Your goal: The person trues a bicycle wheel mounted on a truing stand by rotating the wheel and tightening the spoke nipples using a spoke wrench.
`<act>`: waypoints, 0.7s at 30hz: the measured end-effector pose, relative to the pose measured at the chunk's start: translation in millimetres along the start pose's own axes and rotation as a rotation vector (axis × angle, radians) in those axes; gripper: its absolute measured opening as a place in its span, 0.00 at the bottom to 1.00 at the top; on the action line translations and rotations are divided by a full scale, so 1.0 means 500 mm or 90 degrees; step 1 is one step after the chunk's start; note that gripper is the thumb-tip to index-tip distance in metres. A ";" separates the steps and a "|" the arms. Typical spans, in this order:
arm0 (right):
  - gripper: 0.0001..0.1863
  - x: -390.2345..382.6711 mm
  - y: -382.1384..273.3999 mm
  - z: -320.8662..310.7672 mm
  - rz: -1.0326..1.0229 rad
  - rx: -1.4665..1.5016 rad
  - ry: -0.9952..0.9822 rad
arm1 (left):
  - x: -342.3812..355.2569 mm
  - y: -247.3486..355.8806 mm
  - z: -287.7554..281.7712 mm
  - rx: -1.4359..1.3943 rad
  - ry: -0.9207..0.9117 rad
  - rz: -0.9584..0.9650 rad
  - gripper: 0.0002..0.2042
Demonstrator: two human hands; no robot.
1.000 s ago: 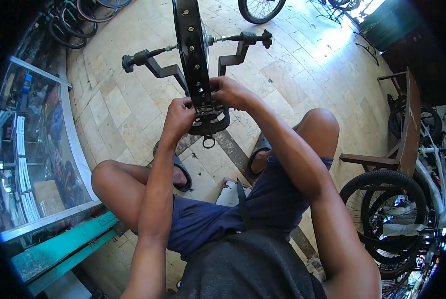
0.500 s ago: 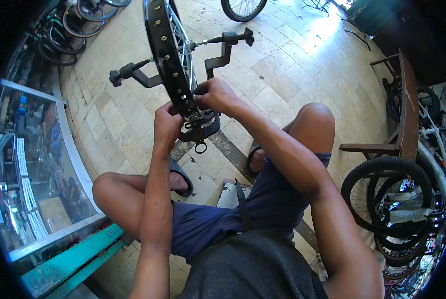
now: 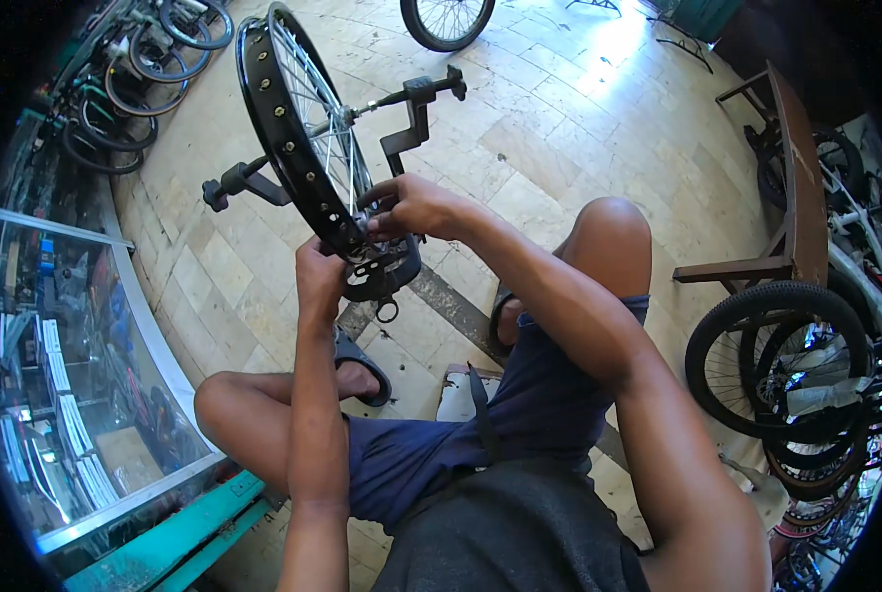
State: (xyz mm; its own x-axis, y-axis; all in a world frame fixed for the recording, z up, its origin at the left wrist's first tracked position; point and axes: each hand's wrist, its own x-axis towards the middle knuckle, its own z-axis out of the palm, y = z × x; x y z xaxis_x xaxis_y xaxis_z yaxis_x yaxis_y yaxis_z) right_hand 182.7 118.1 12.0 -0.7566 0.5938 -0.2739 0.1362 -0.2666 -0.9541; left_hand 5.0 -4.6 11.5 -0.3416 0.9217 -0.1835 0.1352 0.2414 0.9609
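A black bicycle wheel rim with silver spokes stands upright between the arms of a black truing stand. Its silver hub is held at the axle. My left hand is closed at the rim's near left side, just by the stand's caliper; its fingertips are hidden. On the other side, my right hand reaches among the spokes near the rim with bent fingers pinched together. Whatever lies between those fingers is too small to make out. A metal ring hangs below the caliper.
A glass display case and a green bench stand on the left. At right are a brown wooden bench and several wheels and bicycles, including a black-tyred wheel. More wheels lean at the far left; another wheel stands ahead.
The view has shifted, so the wheel and stand sit further left and appear more angled. My right hand's fingers have lifted and spread somewhat at the spokes; my left hand stays by the rim.
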 end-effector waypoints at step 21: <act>0.19 0.028 0.021 0.036 0.002 -0.218 0.128 | 0.019 0.001 -0.005 0.017 -0.030 -0.022 0.11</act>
State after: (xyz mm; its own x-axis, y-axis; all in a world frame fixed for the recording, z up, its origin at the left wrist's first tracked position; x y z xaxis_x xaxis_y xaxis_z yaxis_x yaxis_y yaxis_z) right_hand 162.1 110.1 0.4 -0.6205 0.7388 -0.2630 0.3690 -0.0208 -0.9292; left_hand -0.3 3.7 10.7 -0.3020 0.9259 -0.2269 0.1484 0.2808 0.9482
